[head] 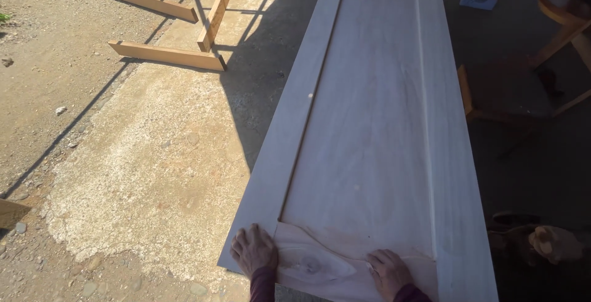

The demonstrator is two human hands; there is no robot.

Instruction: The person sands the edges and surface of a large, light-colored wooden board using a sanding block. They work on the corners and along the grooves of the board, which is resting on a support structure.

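While both hands press flat on the near end of the pale wooden door panel (369,129), the left hand (253,250) lies spread at its near left corner and the right hand (388,271) rests open-palmed on the bottom rail — neither holds anything. The panel stretches away lengthwise, half in shade. To its left, on sunlit concrete ground (160,154), lie wooden planks (166,56); to its right — in shadow — stand a wooden stool (563,19) and a wood offcut (554,243).

a concrete floor (160,154) beside gravel carries a long pale wooden door panel (369,136). wooden beams (166,56) lie on it farther off, partly in sunlight.
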